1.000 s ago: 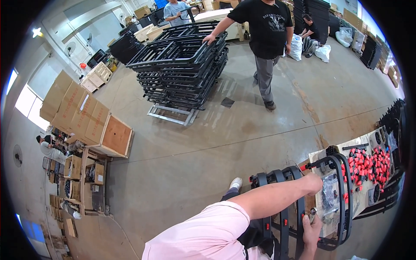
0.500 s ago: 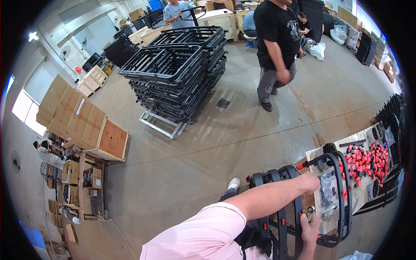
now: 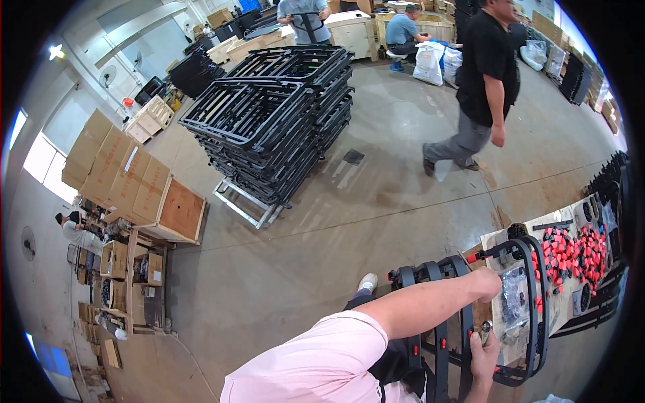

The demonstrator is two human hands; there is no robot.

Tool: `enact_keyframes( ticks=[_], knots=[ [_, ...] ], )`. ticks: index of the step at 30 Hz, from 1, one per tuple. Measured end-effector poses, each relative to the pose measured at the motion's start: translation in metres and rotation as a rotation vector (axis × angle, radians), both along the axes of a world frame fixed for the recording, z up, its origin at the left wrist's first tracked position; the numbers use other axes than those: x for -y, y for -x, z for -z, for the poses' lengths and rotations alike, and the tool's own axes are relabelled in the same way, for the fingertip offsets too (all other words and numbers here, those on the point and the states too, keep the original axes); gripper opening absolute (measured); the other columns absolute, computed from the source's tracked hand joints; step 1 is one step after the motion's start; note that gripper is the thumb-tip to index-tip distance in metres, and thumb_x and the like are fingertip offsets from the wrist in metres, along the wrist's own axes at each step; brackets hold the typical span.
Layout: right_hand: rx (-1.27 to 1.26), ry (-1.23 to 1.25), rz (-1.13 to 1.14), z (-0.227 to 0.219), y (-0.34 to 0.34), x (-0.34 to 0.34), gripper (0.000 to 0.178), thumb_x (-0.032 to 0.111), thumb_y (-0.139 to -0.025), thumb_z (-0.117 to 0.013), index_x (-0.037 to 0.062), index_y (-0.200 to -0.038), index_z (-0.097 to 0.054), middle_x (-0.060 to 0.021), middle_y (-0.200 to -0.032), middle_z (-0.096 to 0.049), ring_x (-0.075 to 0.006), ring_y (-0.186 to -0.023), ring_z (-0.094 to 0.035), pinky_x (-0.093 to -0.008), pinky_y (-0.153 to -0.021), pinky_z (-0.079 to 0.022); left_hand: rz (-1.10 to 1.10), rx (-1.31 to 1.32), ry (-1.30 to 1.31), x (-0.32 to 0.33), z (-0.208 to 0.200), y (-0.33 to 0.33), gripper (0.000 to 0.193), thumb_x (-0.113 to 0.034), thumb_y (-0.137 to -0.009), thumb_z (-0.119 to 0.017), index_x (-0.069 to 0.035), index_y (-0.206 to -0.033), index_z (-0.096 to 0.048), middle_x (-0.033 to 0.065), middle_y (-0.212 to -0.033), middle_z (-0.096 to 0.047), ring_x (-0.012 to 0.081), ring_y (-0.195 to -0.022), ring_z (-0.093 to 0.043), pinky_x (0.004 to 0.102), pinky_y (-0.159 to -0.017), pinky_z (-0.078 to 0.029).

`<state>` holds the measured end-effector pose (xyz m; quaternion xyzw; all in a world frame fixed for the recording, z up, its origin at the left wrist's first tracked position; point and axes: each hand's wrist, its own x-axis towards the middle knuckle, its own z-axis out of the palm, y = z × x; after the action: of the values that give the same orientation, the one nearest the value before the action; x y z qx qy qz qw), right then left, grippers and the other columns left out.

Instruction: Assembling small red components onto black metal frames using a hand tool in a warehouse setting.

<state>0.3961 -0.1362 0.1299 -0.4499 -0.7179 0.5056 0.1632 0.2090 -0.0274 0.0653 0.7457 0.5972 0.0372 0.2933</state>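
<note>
The walker [image 3: 489, 74] has moved rightward; right hand [image 3: 482, 356] clasps a metal tool [image 3: 486, 327]; left hand [image 3: 488, 283] (turned away), grip unclear.

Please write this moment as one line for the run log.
left hand: at black frame, grip unclear | right hand: holding metal tool | nearby: red and black pieces on table

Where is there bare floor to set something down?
Bare floor lies between the wooden crate, stacked frames and white shoe. The worktable is crowded: red pieces lie heaped there, with the black frame overlapping it in view.
</note>
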Motion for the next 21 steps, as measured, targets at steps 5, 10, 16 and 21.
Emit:
enact_keyframes(
  ticks=[5,10,16,21],
  knots=[
    [-0.043,0.051,0.054,0.009,-0.002,0.001,0.015,0.016,-0.101,-0.064,0.0022,-0.097,-0.06,0.0041,-0.081,-0.055,-0.0074,-0.075,-0.046,-0.0266,-0.067,-0.04,0.017,-0.018,0.031,0.001,-0.003,0.002,0.024,-0.008,-0.069,-0.078,-0.005,-0.094,-0.08,0.0148,-0.099,-0.077,0.0303,-0.097,-0.075,0.0418,-0.079,-0.06],
    [-0.058,0.002,0.039,0.025,-0.016,-0.005,0.019,0.015,-0.102,-0.063,-0.0006,-0.112,-0.063,0.0007,-0.094,-0.062,-0.0088,-0.085,-0.05,-0.0261,-0.077,-0.043,0.0,-0.024,-0.014,-0.011,0.008,-0.012,0.027,-0.01,-0.066,-0.079,-0.012,-0.093,-0.082,0.0107,-0.097,-0.078,0.0271,-0.096,-0.075,0.042,-0.079,-0.059],
    [-0.104,0.075,0.04,0.032,-0.019,-0.01,0.023,0.019,-0.103,-0.064,-0.0013,-0.112,-0.062,-0.0014,-0.095,-0.063,-0.0098,-0.086,-0.051,-0.0269,-0.08,-0.044,0.014,-0.023,-0.033,-0.017,0.019,-0.009,0.027,-0.012,-0.063,-0.077,-0.012,-0.089,-0.082,0.0119,-0.097,-0.078,0.0286,-0.095,-0.075,0.0431,-0.078,-0.059],
    [-0.033,-0.004,0.033,0.039,-0.031,-0.016,0.024,0.017,-0.104,-0.063,-0.0015,-0.118,-0.06,-0.0003,-0.099,-0.063,-0.0071,-0.087,-0.053,-0.0241,-0.078,-0.046,0.001,-0.013,-0.049,-0.017,0.017,-0.015,0.026,-0.013,-0.065,-0.077,-0.013,-0.091,-0.082,0.0117,-0.097,-0.078,0.0287,-0.096,-0.075,0.0427,-0.079,-0.059]
  ],
)
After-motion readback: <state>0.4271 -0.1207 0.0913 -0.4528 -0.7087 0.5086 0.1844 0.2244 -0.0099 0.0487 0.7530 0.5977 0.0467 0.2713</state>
